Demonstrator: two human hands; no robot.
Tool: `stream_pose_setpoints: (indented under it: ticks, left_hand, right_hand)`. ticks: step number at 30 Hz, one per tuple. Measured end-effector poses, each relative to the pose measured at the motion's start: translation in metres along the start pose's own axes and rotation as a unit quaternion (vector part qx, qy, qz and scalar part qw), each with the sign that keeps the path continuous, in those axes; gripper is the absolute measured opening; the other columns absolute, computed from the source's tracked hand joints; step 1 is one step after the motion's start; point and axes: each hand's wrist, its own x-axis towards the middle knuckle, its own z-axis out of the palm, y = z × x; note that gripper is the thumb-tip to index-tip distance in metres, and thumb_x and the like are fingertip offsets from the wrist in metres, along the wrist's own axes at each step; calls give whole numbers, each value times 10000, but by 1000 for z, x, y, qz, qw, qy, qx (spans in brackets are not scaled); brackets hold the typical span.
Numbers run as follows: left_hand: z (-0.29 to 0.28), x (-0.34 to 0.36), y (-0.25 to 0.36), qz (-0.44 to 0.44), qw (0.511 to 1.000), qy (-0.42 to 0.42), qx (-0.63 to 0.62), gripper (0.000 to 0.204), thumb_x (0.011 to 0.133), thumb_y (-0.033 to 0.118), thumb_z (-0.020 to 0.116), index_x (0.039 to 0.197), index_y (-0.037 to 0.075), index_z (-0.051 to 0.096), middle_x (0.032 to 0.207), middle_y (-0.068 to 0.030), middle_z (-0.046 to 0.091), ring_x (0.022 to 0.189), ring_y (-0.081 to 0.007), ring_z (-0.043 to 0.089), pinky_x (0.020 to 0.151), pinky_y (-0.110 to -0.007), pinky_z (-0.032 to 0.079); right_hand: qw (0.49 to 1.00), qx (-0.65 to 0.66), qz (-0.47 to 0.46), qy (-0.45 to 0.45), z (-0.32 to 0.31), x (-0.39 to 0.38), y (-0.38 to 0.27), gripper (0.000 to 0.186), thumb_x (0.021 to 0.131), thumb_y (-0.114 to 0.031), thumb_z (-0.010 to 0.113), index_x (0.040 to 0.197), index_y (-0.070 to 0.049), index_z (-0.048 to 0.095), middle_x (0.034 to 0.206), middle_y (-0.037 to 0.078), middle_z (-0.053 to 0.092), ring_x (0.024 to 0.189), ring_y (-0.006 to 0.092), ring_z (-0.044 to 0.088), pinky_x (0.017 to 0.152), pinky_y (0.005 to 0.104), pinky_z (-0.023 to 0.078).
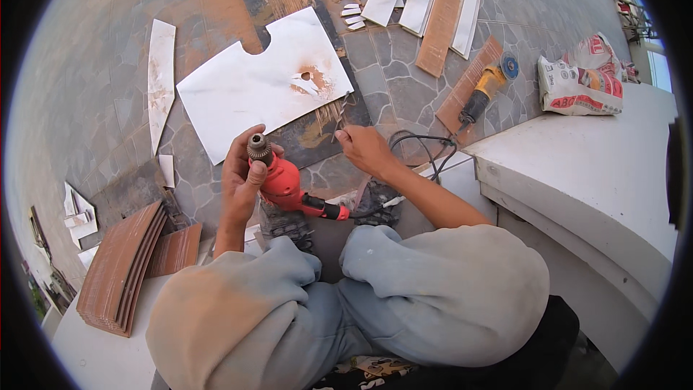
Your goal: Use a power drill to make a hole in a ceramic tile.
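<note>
My left hand grips a red electric drill by its front end. Its metal chuck points up toward me, with no bit showing in it. My right hand is pinched closed around a thin spiral drill bit, partly hidden by the fingers, to the right of the drill. Beyond both hands lies a white tile with a round notch in its far edge and a small dusty hole near its right side. A dark dusty board lies under the tile.
A yellow angle grinder rests on a brown tile strip at the right, its black cable looping toward me. Bags stand near a white ledge. Stacked brown tiles lie at lower left; white offcuts lie farther out.
</note>
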Motion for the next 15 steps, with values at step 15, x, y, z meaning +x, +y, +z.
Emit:
stream_pose_setpoints:
  ticks: [15]
  left_hand:
    - [6, -16, 14, -51, 997, 3, -54, 801, 659, 323, 958, 1226, 89, 443, 1104, -124, 667, 1023, -181, 638, 922, -321, 503]
  right_hand:
    - [987, -23, 145, -71, 10, 14, 40, 585, 918, -560, 591, 827, 4, 720, 830, 226, 711, 822, 422, 692, 735, 504, 516]
